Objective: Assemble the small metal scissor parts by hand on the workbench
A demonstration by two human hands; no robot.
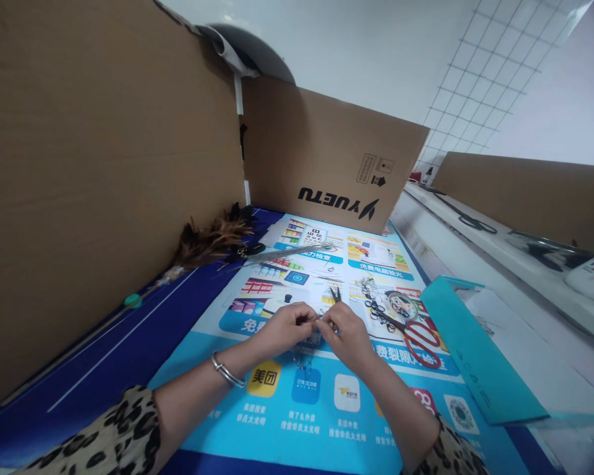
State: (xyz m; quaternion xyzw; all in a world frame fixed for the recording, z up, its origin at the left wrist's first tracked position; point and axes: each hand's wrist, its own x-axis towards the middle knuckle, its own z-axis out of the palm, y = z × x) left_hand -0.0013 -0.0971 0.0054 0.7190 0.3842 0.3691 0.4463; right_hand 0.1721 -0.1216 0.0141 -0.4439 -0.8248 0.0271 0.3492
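Note:
My left hand (297, 326) is closed in a pinch, its fingertips meeting those of my right hand over the printed mat (198, 369). What lies between the fingertips is too small to name. Two dark pointed tips of a small tool (335, 295) stick up, spread apart, from behind my right hand (345, 332); the fingers of that hand are curled and seem wrapped round it. Fine silvery wire-like pieces (301, 364) show just below my hands. To the right lie red-handled scissors (420, 342), small black loops (376, 310) and a round clear container (402, 305).
Tall cardboard panels (103, 165) (327, 152) stand to the left and behind. A feather bunch (212, 241) and a long metal ruler-like strip (297, 251) lie at the back left. A teal folder (480, 356) sits at right, beside a white ledge holding black scissors (475, 223).

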